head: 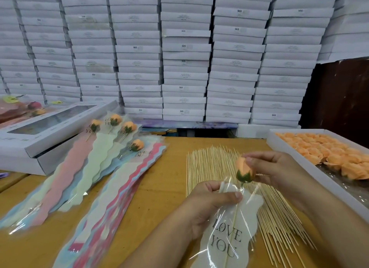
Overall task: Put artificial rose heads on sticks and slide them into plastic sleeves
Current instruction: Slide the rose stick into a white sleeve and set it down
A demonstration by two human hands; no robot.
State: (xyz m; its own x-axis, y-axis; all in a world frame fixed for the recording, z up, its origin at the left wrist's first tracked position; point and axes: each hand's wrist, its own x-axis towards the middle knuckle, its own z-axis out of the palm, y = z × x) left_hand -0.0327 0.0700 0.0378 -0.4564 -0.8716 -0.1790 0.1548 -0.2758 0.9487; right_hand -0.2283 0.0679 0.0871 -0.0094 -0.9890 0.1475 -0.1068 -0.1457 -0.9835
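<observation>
Right hand [273, 168] has a fingertip grip closed around the peach fabric rose head with green base [244, 170]. Just below it, the left hand [211, 200] pinches the mouth of the clear plastic "LOVE YOU" sleeve [227, 233], the thin wooden stick [232, 223] already inside, above the worktop [159, 198].

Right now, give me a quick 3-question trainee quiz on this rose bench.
1. True or false: the rose in the right hand is already fully inside the sleeve.
2. Which hand pinches the sleeve's open mouth? A) left hand B) right hand
3. Fill in: the loose rose heads lie in the white ____ on the right.

Key:
1. False: the head sits above the sleeve mouth, only the stick is inside.
2. A
3. tray
</observation>
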